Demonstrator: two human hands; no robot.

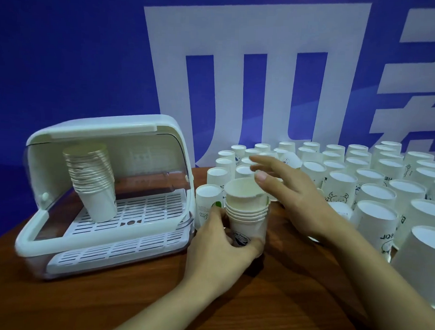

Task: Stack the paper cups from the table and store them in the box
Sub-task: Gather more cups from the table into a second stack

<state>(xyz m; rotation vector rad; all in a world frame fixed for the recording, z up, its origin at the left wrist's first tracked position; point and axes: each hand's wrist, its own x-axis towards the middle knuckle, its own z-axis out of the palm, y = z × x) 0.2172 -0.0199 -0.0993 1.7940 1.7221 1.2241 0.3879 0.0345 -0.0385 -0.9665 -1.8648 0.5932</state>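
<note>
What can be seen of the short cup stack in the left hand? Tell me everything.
The short stack is white paper cups nested upright, mouths up, several rolled rims showing one above another. The bottom cup bears a dark round print. The left hand grips its base just above the wooden table, right of the open box. The right hand hovers open behind its rim.

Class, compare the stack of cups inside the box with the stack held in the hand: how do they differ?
The stack in the box is taller, leans, and stands free on the white slotted tray. The held stack is shorter, upright, and in the grip of the left hand. Both are nested white paper cups, mouths up.
</note>
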